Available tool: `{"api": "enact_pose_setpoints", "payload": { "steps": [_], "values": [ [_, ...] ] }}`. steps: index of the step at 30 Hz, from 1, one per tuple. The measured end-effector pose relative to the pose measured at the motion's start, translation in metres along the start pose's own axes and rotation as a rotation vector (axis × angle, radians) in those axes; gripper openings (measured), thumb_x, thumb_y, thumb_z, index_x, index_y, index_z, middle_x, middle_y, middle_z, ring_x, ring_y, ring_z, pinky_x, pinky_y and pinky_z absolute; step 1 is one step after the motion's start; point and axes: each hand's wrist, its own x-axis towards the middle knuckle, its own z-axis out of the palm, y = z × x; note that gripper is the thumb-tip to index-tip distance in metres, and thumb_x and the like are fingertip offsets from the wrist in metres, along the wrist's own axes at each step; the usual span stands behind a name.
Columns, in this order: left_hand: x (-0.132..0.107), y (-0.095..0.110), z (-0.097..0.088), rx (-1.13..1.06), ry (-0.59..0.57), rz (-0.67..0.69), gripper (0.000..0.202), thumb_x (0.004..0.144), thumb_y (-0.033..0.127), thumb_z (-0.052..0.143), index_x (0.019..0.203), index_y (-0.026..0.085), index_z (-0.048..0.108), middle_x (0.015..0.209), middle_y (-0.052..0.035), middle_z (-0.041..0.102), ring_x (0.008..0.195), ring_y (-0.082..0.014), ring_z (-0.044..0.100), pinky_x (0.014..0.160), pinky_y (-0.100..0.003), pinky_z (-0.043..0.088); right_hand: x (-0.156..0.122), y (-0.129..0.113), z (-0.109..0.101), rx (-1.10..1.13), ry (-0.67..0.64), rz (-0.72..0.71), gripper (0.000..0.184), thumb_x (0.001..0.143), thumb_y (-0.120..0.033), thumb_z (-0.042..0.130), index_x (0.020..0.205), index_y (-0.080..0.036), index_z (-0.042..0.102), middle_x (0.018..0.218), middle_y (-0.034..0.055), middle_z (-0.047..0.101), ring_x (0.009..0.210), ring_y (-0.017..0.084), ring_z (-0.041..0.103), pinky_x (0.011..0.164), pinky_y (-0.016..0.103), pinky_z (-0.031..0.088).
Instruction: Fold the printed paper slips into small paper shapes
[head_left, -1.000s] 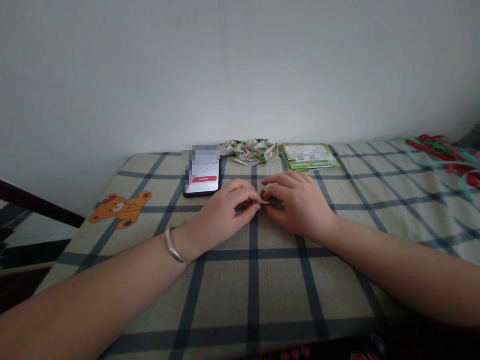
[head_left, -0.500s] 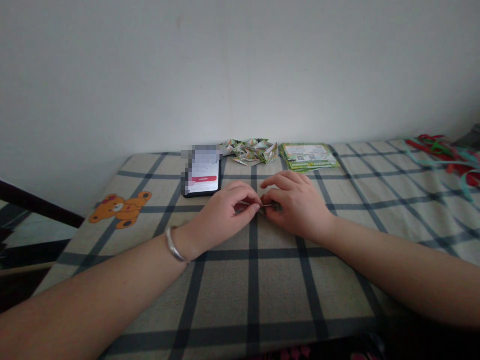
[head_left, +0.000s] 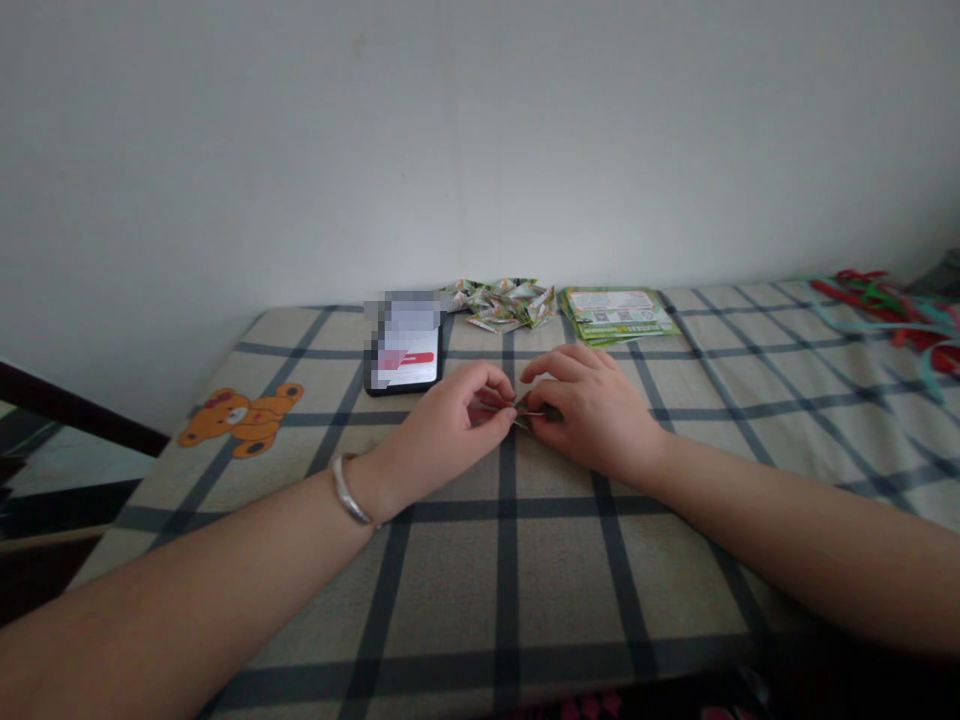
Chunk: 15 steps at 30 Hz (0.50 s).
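Observation:
Between my two hands is a small folded paper piece (head_left: 521,414), greenish-grey and mostly covered by fingers. My right hand (head_left: 600,405) pinches it from the right, thumb below and fingers curled over. From the left, the thumb and curled fingers of my left hand (head_left: 457,410) close on its other end; a silver bangle (head_left: 349,490) circles that wrist. Beyond the hands lies a pile of folded green-and-white paper pieces (head_left: 504,304). Right of the pile is a stack of green printed paper sheets (head_left: 619,312).
A phone (head_left: 412,345) with a lit screen lies behind my left hand. The checked tablecloth (head_left: 450,600) carries an orange bear picture (head_left: 244,420) on the left. Red, green and teal ribbons (head_left: 892,310) lie at far right. A pale wall (head_left: 480,150) rises behind the table.
The tips of my left thumb and forefinger have parted slightly and shifted a little left, showing more of the folded paper. My right hand stays nearly still.

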Motion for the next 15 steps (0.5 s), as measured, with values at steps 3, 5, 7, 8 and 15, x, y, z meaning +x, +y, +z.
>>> {"api": "enact_pose_setpoints", "payload": {
  "steps": [3, 5, 7, 8, 15],
  "values": [
    [0.0007, -0.0007, 0.0003, -0.021, 0.002, -0.021, 0.01, 0.082, 0.019, 0.06, 0.09, 0.019, 0.055, 0.088, 0.0, 0.062, 0.081, -0.0129, 0.064, 0.078, -0.031, 0.058, -0.0005, -0.0005, 0.0, 0.002, 0.018, 0.011, 0.003, 0.077, -0.02, 0.066, 0.076, -0.022, 0.069, 0.107, 0.0037, 0.068, 0.101, 0.026, 0.056, 0.086, 0.041, 0.041],
    [0.0015, -0.0009, 0.0, -0.051, -0.002, -0.034, 0.01, 0.081, 0.019, 0.061, 0.089, 0.019, 0.055, 0.087, 0.0002, 0.062, 0.081, -0.0129, 0.065, 0.078, -0.031, 0.058, -0.0013, -0.0006, 0.0008, 0.02, 0.03, 0.02, 0.005, 0.077, -0.019, 0.065, 0.079, -0.022, 0.069, 0.107, 0.0037, 0.068, 0.101, 0.025, 0.056, 0.087, 0.041, 0.041],
    [0.0022, -0.0013, -0.0003, -0.074, -0.002, -0.05, 0.01, 0.081, 0.019, 0.061, 0.089, 0.019, 0.054, 0.087, 0.0001, 0.063, 0.081, -0.0132, 0.065, 0.079, -0.031, 0.058, -0.0019, -0.0004, 0.0019, 0.039, 0.035, 0.022, 0.008, 0.078, -0.02, 0.064, 0.083, -0.023, 0.07, 0.106, 0.0035, 0.068, 0.101, 0.024, 0.056, 0.087, 0.041, 0.041],
    [0.0025, -0.0016, -0.0003, -0.081, -0.002, -0.057, 0.01, 0.081, 0.019, 0.061, 0.089, 0.019, 0.054, 0.086, 0.0, 0.063, 0.081, -0.0134, 0.066, 0.079, -0.032, 0.058, -0.0021, -0.0002, 0.0026, 0.048, 0.038, 0.021, 0.008, 0.079, -0.021, 0.064, 0.084, -0.023, 0.071, 0.106, 0.0034, 0.068, 0.101, 0.024, 0.056, 0.088, 0.041, 0.041],
    [0.0016, -0.0026, 0.0021, -0.111, -0.016, -0.074, 0.011, 0.081, 0.019, 0.061, 0.089, 0.02, 0.054, 0.088, -0.0001, 0.063, 0.083, -0.0141, 0.066, 0.082, -0.033, 0.058, 0.0003, 0.0025, 0.0069, 0.119, 0.03, 0.034, 0.008, 0.081, -0.022, 0.064, 0.076, -0.022, 0.07, 0.105, 0.0037, 0.068, 0.1, 0.023, 0.055, 0.088, 0.04, 0.043]
  ]
}}
